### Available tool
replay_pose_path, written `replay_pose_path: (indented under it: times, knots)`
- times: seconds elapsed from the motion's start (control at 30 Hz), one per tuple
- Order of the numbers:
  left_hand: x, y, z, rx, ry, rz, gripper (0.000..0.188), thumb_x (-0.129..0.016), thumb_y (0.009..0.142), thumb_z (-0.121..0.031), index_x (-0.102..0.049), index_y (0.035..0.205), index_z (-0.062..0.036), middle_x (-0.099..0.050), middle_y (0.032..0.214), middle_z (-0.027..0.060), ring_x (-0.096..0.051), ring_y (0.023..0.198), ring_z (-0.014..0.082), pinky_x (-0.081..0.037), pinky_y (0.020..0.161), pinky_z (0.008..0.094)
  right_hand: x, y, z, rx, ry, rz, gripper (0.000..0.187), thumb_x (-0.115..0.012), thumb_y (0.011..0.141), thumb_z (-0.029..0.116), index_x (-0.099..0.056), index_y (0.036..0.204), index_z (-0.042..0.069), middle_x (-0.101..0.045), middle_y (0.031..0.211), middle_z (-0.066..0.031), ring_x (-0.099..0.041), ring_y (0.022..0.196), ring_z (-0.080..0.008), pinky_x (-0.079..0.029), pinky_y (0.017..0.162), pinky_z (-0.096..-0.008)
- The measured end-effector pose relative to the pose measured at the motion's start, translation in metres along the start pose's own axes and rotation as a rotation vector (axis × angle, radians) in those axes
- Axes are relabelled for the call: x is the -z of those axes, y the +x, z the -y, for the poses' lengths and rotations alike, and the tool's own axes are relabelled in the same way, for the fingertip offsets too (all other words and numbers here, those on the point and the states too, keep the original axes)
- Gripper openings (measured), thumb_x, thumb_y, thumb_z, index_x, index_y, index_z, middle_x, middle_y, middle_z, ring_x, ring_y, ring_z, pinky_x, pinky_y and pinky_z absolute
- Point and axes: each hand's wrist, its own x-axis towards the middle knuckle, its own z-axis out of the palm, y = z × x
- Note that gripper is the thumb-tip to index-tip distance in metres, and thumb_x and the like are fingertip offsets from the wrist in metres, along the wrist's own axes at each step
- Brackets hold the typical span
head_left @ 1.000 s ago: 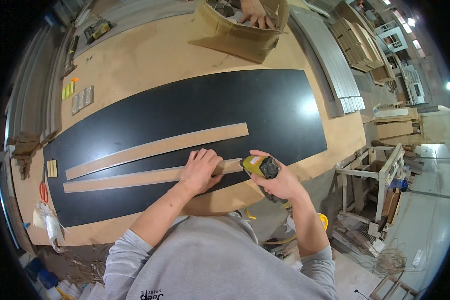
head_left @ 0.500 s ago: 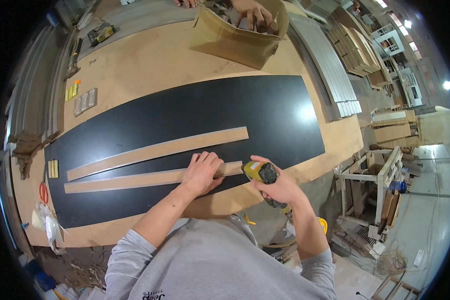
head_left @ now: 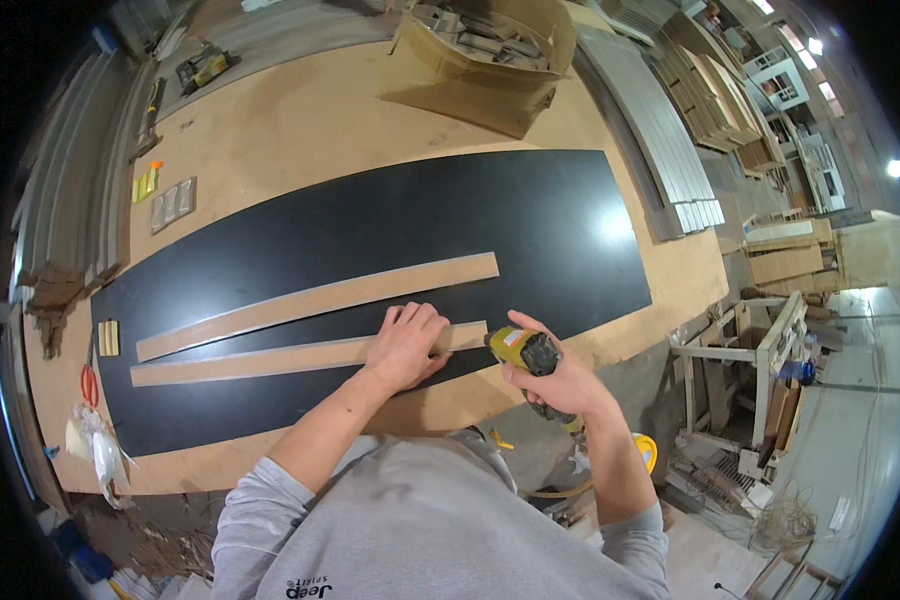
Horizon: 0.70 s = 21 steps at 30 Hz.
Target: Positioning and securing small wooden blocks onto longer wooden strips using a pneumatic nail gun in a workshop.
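My left hand (head_left: 407,347) lies over the nearer of two long strips (head_left: 250,367), its fingers curled across it and the thumb on the near side. Both strips are tan-faced with pale edges and rest on a dark, glossy panel (head_left: 370,222). The farther strip (head_left: 320,297) lies apart from my hands. In my right hand (head_left: 568,382) is a yellow-green and black nail gun (head_left: 523,348), its nose close to the nearer strip's right end. I cannot tell whether the nose touches it. The palm hides most of the handle.
A cardboard box (head_left: 460,88) of dark pieces stands at the far side. Grey boards lie stacked left (head_left: 70,170) and right (head_left: 650,130). Red-handled scissors (head_left: 89,386) and a plastic bag (head_left: 107,455) are at the near left. A white frame (head_left: 760,350) stands right of the table.
My right hand and the nail gun have shifted slightly right, and its fingers have loosened a little. Another person's hand has left the cardboard box. My left hand stays in place.
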Motion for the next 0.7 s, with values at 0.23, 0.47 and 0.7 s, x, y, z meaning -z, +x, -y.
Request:
replay_pose_path:
  times: [0.23, 0.47, 0.7]
  knots:
    - [-0.003, -0.002, 0.002, 0.009, -0.043, -0.086, 0.048, -0.088, 0.078, -0.027, -0.063, 0.116, -0.0101, -0.057, 0.114, 0.0092, -0.055, 0.114, 0.0300, -0.043, 0.099, 0.0450, -0.024, 0.014, 0.004, 0.185, 0.035, 0.051, 0.073, -0.079, 0.091, 0.016, -0.050, 0.157, 0.021, -0.064, 0.090, 0.0009, -0.056, 0.065, -0.0068, -0.048, 0.059, -0.0264]
    - [-0.004, -0.001, 0.005, -0.024, -0.035, -0.110, 0.046, -0.087, 0.078, -0.029, -0.062, 0.110, -0.0083, -0.057, 0.110, 0.0105, -0.055, 0.111, 0.0303, -0.043, 0.098, 0.0443, -0.035, 0.027, 0.017, 0.202, -0.113, 0.046, 0.070, -0.081, 0.089, 0.020, -0.054, 0.153, 0.027, -0.066, 0.089, 0.0017, -0.057, 0.067, -0.0074, -0.050, 0.065, -0.0277]
    - [-0.003, -0.001, 0.006, -0.052, -0.012, -0.132, 0.046, -0.087, 0.077, -0.029, -0.062, 0.108, -0.0082, -0.057, 0.108, 0.0103, -0.056, 0.111, 0.0300, -0.042, 0.099, 0.0443, -0.035, 0.025, 0.027, 0.170, -0.176, 0.069, 0.073, -0.080, 0.089, 0.022, -0.051, 0.156, 0.027, -0.069, 0.100, -0.0020, -0.061, 0.075, -0.0107, -0.054, 0.072, -0.0300]
